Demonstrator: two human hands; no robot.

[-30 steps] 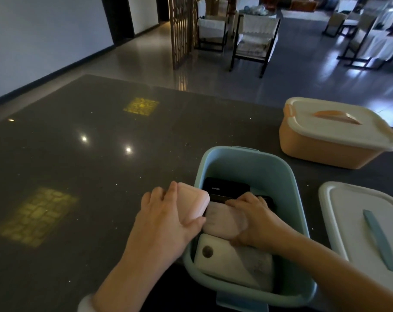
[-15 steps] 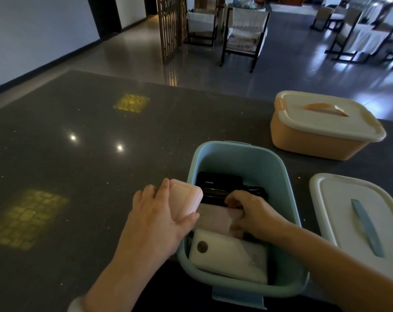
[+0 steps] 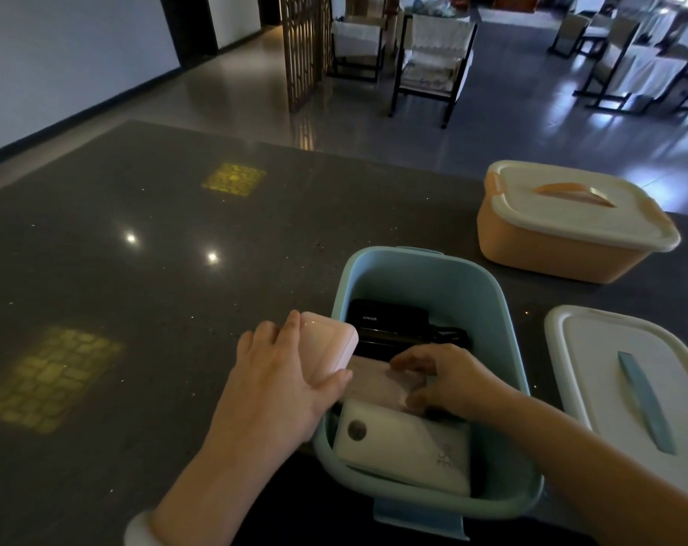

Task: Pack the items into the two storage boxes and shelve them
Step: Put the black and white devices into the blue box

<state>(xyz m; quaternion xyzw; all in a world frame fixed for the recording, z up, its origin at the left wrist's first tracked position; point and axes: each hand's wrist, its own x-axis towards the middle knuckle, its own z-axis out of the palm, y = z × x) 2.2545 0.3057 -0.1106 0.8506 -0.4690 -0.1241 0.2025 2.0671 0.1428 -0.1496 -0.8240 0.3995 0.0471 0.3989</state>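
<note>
Pale blue plastic forms the open storage box [image 3: 499,348] standing near the front edge of the dark speckled counter [image 3: 137,309], toward its right half; inside it a black power bank [image 3: 385,319] (a printed brand name shows on its top) lies at the far end, a pink pack [image 3: 377,382] lies across the middle, and a white power bank [image 3: 409,447] leans at the near end. The left hand [image 3: 279,384] hovers at the box's left rim, fingers and thumb curled round a pink power bank [image 3: 328,350] that it holds tilted above the rim; the right hand [image 3: 448,382] is down inside the box, its curled fingers resting on the pink pack, though whether they truly pinch it I cannot tell. The box's white lid with a blue handle [image 3: 625,384] lies flat at the counter's right edge, just beside the blue box; farther back along that right edge sits an orange storage box [image 3: 551,250], its white lid [image 3: 570,206] on. Beyond the counter's far edge stand chairs [image 3: 433,61] on a grey floor.
</note>
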